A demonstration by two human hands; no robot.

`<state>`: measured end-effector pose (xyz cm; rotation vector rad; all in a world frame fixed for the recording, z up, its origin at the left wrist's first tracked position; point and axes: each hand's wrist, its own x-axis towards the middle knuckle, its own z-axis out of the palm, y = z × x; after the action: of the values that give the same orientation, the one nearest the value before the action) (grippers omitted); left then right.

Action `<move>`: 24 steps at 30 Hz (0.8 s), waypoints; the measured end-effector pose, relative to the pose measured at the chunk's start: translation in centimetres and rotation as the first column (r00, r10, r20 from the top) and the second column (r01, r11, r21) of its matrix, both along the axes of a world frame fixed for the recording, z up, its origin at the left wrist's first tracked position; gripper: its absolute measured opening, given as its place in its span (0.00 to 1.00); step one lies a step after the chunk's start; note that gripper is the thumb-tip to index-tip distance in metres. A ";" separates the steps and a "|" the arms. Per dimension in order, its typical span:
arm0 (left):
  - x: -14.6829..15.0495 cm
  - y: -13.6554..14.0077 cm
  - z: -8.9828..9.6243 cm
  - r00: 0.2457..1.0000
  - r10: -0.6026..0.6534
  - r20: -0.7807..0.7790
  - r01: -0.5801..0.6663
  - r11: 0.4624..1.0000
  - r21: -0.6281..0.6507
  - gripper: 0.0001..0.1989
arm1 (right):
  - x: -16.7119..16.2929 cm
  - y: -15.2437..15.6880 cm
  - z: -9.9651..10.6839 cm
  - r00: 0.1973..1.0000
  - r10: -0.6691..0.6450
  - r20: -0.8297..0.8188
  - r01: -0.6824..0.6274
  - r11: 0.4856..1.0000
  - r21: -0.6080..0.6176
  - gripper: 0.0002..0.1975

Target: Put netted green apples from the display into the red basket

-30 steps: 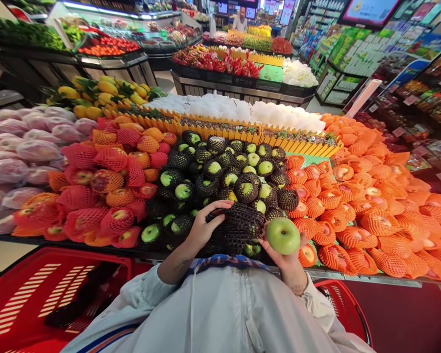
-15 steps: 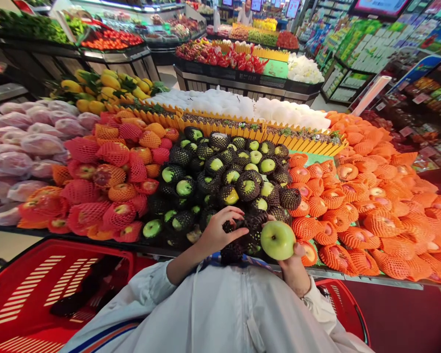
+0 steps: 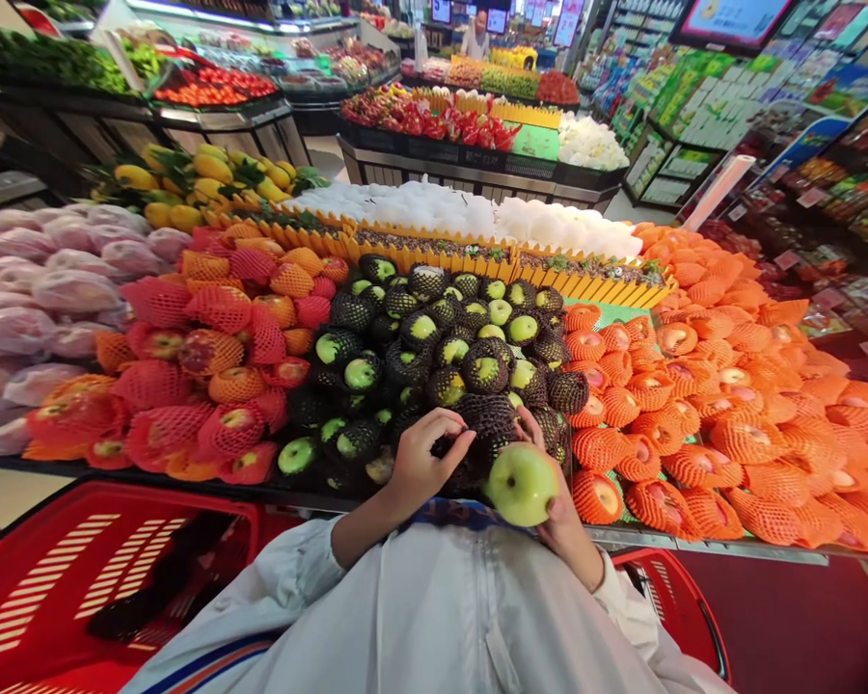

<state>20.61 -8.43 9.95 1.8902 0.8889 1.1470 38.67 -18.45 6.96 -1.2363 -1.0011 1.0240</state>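
My right hand (image 3: 560, 506) holds a bare green apple (image 3: 522, 483) just above the front edge of the fruit stand. My left hand (image 3: 425, 461) grips a black foam net sleeve (image 3: 486, 422) right beside the apple, its fingers curled into the net. Both hands hover over a pile of green apples in black nets (image 3: 434, 357) in the middle of the display.
Red apples in red and orange nets (image 3: 203, 366) lie to the left, fruit in orange nets (image 3: 730, 405) to the right. A red shopping cart (image 3: 65, 578) stands at my lower left. More produce stands and a person are far behind.
My right hand has brought the green apple leftward and down, closer to my left hand. My left hand has shifted the black net slightly up toward the apple.
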 end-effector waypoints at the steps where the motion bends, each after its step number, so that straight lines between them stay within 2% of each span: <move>1: 0.1 -0.2 0.1 1.000 -0.028 0.002 0.028 1.000 -0.003 0.13 | -0.4 -0.1 -0.2 0.999 0.006 -0.037 -0.007 1.000 -0.003 0.44; 5: -0.3 -0.7 0.2 0.983 -0.182 -0.007 0.182 0.983 0.032 0.10 | -1.1 -0.1 -1.1 0.979 -0.066 -0.194 0.054 0.996 -0.066 0.40; 7: -0.6 -0.8 0.3 0.969 -0.248 -0.002 0.247 0.966 0.074 0.09 | -0.9 0.0 -1.2 0.976 -0.085 -0.202 0.070 0.994 -0.080 0.38; 10: -0.8 -0.8 0.3 0.945 -0.326 0.005 0.324 0.939 0.116 0.08 | -0.3 0.5 -0.9 0.995 -0.101 -0.021 0.099 0.993 -0.058 0.30; 13: -1.0 -0.8 0.4 0.906 -0.421 -0.032 0.422 0.901 0.097 0.08 | 0.1 1.0 -0.5 0.973 -0.186 0.138 0.191 0.981 -0.027 0.20; 16: -1.0 -0.8 0.7 0.808 -0.567 -0.160 0.584 0.808 0.083 0.10 | 0.1 1.2 -0.6 0.937 -0.307 0.170 0.313 0.950 -0.013 0.19; 18: -0.8 -0.9 0.7 0.749 -0.611 -0.255 0.646 0.759 0.079 0.11 | -0.1 1.3 -0.8 0.916 -0.358 0.182 0.370 0.928 -0.035 0.19; 20: -0.6 -1.0 0.4 0.746 -0.586 -0.315 0.640 0.763 0.096 0.12 | -0.2 1.4 -0.9 0.908 -0.378 0.180 0.394 0.917 -0.059 0.17; 24: 0.1 -1.2 -1.1 0.870 -0.376 -0.320 0.452 0.867 0.208 0.12 | -0.5 1.6 -0.6 0.930 -0.328 0.166 0.341 0.938 -0.057 0.14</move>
<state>20.68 -9.65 8.83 2.3666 0.4242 0.7854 38.21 -16.88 6.34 -1.5155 -0.8308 0.7171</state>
